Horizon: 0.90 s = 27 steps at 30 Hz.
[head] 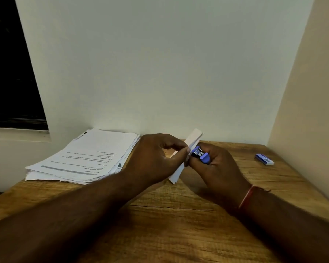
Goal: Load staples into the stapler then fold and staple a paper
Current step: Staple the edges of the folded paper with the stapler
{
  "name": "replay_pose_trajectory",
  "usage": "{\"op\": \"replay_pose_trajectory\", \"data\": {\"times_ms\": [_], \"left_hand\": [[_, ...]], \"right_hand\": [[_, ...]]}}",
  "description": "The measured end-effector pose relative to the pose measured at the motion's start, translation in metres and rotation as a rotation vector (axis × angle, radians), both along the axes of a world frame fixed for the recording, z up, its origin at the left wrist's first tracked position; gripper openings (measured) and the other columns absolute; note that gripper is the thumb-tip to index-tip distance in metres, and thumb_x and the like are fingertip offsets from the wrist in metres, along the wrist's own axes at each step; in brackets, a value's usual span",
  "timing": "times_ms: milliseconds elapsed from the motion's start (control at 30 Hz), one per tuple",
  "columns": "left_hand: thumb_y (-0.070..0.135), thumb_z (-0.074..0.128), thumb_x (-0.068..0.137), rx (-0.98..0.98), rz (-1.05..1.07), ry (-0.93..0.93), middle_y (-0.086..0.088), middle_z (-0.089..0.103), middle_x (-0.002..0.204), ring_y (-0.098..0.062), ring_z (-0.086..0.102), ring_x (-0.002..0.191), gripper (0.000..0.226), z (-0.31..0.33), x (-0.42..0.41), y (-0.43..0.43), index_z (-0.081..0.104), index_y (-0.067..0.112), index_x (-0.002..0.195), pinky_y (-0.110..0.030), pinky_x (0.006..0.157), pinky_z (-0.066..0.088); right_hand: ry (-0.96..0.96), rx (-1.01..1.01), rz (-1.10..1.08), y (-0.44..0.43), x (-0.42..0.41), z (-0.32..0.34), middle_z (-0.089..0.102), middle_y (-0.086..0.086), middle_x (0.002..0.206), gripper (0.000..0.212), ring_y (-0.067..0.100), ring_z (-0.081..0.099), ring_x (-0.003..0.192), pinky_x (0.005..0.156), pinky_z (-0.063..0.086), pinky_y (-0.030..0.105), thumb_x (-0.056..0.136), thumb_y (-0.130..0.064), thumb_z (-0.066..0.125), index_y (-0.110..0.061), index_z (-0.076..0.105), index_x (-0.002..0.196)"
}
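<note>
Small blue plastic stapler (200,155) sits in my right hand (217,168), grip curled round it above the wooden tabletop (179,215), its metal mouth against the folded white paper (194,138). My left hand (156,158) has its grip pinched on that paper, holding it tilted between both hands. A stack of printed white sheets (87,158) lies left, and a small blue staple box (264,159) lies well apart on the right.
</note>
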<state>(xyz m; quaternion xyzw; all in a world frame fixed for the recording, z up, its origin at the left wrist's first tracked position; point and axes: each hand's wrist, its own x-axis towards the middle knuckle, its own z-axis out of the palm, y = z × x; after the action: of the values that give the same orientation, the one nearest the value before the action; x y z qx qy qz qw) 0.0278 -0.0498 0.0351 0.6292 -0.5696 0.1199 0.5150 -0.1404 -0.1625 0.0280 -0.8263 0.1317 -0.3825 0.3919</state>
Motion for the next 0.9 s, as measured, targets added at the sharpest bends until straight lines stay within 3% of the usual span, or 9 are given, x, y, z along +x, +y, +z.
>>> {"op": "replay_pose_trajectory", "data": {"times_ms": [167,300,400,600,800,900], "left_hand": [[0.028,0.088,0.096,0.006,-0.029,0.086,0.022,0.080,0.091,0.002,0.077,0.093,0.005,0.001,-0.003,0.000,0.089,0.024,0.100,-0.008,0.077,0.055],[0.024,0.086,0.098,0.040,-0.060,0.085,0.022,0.080,0.091,0.002,0.076,0.094,0.004,0.000,-0.003,-0.002,0.088,0.024,0.101,-0.007,0.077,0.053],[0.023,0.085,0.099,0.037,-0.069,0.051,0.016,0.083,0.095,-0.001,0.076,0.094,0.005,0.001,-0.001,-0.002,0.088,0.023,0.102,-0.008,0.078,0.053],[0.024,0.084,0.099,0.025,-0.069,-0.049,0.014,0.084,0.089,-0.003,0.077,0.092,0.006,0.004,-0.001,0.001,0.089,0.024,0.095,-0.010,0.080,0.053],[0.027,0.084,0.097,0.026,-0.061,-0.070,0.016,0.082,0.090,-0.005,0.078,0.090,0.003,-0.001,0.003,-0.003,0.088,0.027,0.097,-0.033,0.080,0.064],[0.028,0.085,0.096,0.025,-0.061,-0.032,0.017,0.082,0.088,-0.005,0.078,0.088,0.004,-0.003,0.000,-0.003,0.087,0.028,0.092,-0.033,0.080,0.064]], "right_hand": [[0.027,-0.045,0.025,0.001,0.002,0.001,0.081,-0.013,0.095,0.013,0.008,0.076,0.094,0.074,0.061,0.020,0.106,-0.020,0.070,-0.025,0.081,0.100],[-0.011,0.026,0.005,0.002,0.002,-0.002,0.080,-0.007,0.086,0.017,0.013,0.076,0.082,0.068,0.061,0.022,0.106,-0.023,0.069,-0.020,0.080,0.093],[-0.049,0.056,-0.042,0.002,0.004,-0.002,0.077,-0.006,0.079,0.021,0.011,0.072,0.076,0.067,0.056,0.019,0.105,-0.026,0.069,-0.018,0.079,0.089],[-0.112,0.072,-0.120,-0.001,0.002,0.005,0.061,-0.021,0.058,0.029,-0.001,0.061,0.058,0.057,0.045,0.010,0.107,-0.022,0.066,-0.014,0.078,0.082],[-0.153,0.085,-0.184,-0.009,0.003,0.007,0.064,-0.012,0.062,0.034,0.005,0.056,0.056,0.060,0.045,0.030,0.108,-0.023,0.065,-0.019,0.077,0.076],[-0.133,0.071,-0.162,-0.009,0.003,0.007,0.062,-0.008,0.060,0.034,0.007,0.053,0.053,0.058,0.044,0.031,0.107,-0.021,0.065,-0.019,0.076,0.075]]}}
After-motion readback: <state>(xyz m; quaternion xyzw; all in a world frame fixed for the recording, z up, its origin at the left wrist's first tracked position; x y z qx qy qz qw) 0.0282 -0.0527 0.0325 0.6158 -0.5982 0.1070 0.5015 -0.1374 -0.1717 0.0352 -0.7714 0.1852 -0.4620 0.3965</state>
